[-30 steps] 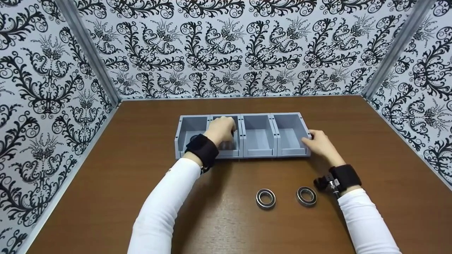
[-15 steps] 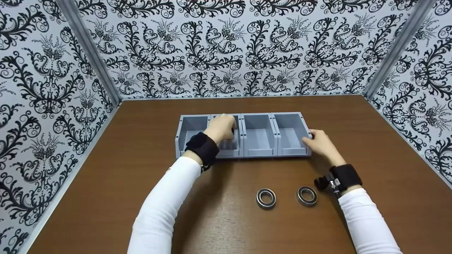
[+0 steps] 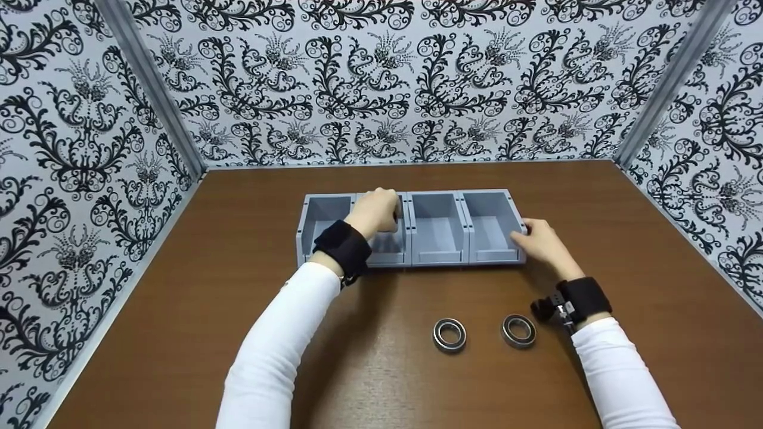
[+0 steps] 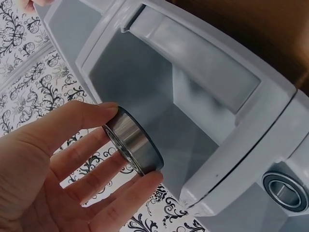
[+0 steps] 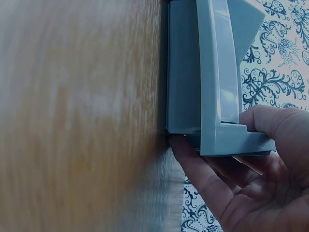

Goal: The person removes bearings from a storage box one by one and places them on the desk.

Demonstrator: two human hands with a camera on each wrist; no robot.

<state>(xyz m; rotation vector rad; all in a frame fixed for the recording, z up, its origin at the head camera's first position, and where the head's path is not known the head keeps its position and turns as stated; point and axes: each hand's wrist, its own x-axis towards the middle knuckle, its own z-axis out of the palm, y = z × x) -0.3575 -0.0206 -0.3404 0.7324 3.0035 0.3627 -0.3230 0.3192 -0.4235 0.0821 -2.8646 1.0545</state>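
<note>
left fingers (image 4: 126,198) pinch a shiny steel bearing (image 4: 136,141), dark-edged; right fingers (image 5: 200,176) grip the bins (image 3: 440,257) near the worktop's (image 3: 179,328) far edge.

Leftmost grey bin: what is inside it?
A bearing lies in the leftmost bin, as the left wrist view shows. In the head view, the left wristband covers part of the bin's inside, so anything else there cannot be seen.

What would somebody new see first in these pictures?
Probably the swirly walls behind and beside the table. Next, the row of four grey bins: the left hand pinches a shiny ring at the second from the left, and the right hand holds the row's right end. Two more rings lie in front.
</note>
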